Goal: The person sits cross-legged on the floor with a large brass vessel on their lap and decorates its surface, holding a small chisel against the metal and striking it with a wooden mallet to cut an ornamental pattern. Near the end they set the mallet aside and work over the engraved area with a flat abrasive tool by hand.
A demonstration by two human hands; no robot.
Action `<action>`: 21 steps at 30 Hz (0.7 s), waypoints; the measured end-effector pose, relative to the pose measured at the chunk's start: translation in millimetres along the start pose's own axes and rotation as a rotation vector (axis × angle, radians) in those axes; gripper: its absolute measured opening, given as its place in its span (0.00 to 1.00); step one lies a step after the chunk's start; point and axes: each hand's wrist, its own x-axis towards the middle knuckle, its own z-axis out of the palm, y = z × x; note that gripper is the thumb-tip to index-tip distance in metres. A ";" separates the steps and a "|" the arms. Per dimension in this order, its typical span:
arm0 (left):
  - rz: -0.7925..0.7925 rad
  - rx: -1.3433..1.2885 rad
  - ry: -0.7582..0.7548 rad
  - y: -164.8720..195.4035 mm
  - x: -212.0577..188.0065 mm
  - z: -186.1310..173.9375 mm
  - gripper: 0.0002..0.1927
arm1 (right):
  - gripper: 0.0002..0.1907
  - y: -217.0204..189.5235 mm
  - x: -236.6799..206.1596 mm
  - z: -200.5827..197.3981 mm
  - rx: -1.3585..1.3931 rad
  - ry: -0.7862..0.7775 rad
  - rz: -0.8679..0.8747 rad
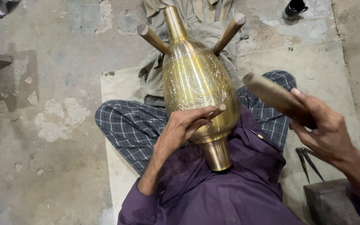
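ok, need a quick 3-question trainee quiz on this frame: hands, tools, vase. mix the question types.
1. True or false: the left hand presses a thin punch against the brass vase.
2. What does the right hand grip? A) a wooden mallet B) a paintbrush C) a cloth
3. What props the vase's narrow neck at the far end?

Key
1. True; the tool's tip meets the vase's lower body.
2. A; it is raised to the right, clear of the vase.
3. Two wooden pegs angled in a V, one on each side of the neck.
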 end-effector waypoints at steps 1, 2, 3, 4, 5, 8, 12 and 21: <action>0.005 0.012 0.010 -0.8 0.2 1.1 0.24 | 0.37 -0.2 2.0 -1.1 -0.176 -0.079 -0.011; 0.008 0.023 0.018 -1.8 -0.1 2.7 0.24 | 0.36 -0.2 3.5 -1.8 -0.351 -0.158 -0.018; 0.014 0.037 0.026 -3.3 -0.5 4.1 0.24 | 0.36 0.2 5.2 -2.6 -0.527 -0.235 -0.022; 0.003 0.036 0.035 -5.1 -1.4 5.3 0.24 | 0.37 0.6 6.8 -2.4 -0.466 -0.187 0.002; -0.011 0.035 0.047 -6.8 -2.9 6.9 0.24 | 0.39 0.7 8.6 -1.9 -0.405 -0.143 0.025; 0.001 0.043 0.080 -14.1 -9.3 11.1 0.25 | 0.39 -1.3 9.7 -3.8 -0.396 -0.270 0.095; -0.041 -0.003 0.118 -25.2 -13.6 19.0 0.27 | 0.39 -6.6 8.3 -13.6 -0.653 -0.249 0.039; -0.133 -0.170 0.361 -23.7 -29.0 19.5 0.23 | 0.41 -8.0 7.4 -14.2 -0.396 -0.244 0.208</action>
